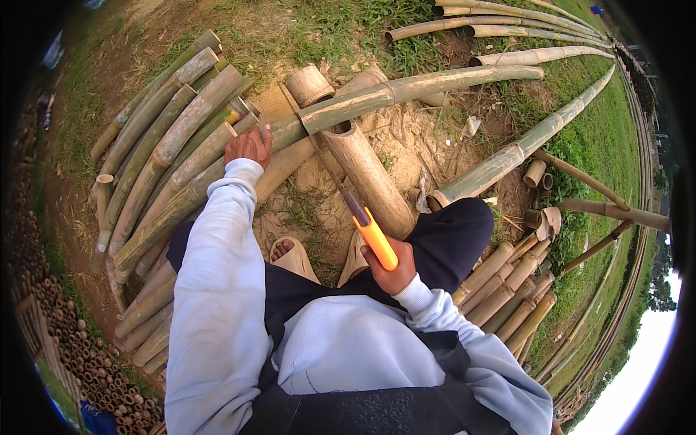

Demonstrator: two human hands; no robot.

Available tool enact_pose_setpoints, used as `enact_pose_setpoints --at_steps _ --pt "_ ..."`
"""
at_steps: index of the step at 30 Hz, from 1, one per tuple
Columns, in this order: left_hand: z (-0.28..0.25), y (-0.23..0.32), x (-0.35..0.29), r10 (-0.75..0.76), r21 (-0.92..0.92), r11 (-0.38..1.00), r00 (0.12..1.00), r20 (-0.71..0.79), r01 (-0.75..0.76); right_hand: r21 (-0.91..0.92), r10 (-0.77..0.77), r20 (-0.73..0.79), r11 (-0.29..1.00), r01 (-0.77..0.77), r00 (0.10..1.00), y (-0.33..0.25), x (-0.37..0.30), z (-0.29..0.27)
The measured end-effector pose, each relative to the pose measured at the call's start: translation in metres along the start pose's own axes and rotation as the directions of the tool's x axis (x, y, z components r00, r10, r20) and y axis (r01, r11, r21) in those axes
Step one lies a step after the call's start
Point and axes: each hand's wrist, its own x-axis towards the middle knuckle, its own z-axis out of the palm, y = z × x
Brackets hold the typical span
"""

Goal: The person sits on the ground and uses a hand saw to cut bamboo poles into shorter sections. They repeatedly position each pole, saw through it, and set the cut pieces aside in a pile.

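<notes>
A long green-brown bamboo pole [391,90] crosses in front of me, from the pile on the left toward the upper right. My left hand [249,147] presses down on it with fingers curled over its top, a little left of the saw blade. My right hand [394,262] is closed round the orange handle of a hand saw [375,238]. The thin blade lies across the pole, and how deep it sits in the bamboo I cannot tell. Below the pole are a thick bamboo log [373,177] and a shorter upright bamboo piece [309,85].
Cut bamboo lengths [170,148] are heaped on my left, with more pieces [507,293] by my right knee. Another long pole [518,152] slopes away to the right. Sawdust [399,134] covers the soil between my sandalled feet [293,259] and the pole.
</notes>
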Motion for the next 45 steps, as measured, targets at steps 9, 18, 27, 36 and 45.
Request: enact_pose_setpoints --at_steps 9,18,27,36,45 --pt "-0.002 -0.007 0.003 -0.076 -0.037 0.996 0.997 0.015 0.076 0.009 -0.111 0.01 0.994 0.111 0.994 0.021 0.056 0.033" --pt "-0.028 -0.021 -0.007 -0.065 -0.151 0.985 0.986 0.153 0.088 -0.065 -0.213 -0.002 0.975 0.213 0.977 -0.02 -0.009 -0.027" --pt "-0.087 -0.119 -0.03 -0.174 -0.279 0.943 0.984 0.045 0.179 0.208 -0.126 -0.128 0.966 0.151 0.984 -0.039 0.014 -0.021" --pt "-0.104 -0.17 -0.059 -0.096 -0.148 0.983 0.99 0.103 0.11 0.22 -0.17 -0.164 0.954 0.204 0.972 -0.041 0.034 -0.013" --pt "-0.196 -0.152 -0.015 -0.121 -0.154 0.981 0.992 -0.038 0.114 0.235 -0.136 -0.199 0.955 0.182 0.97 -0.045 0.038 -0.009"
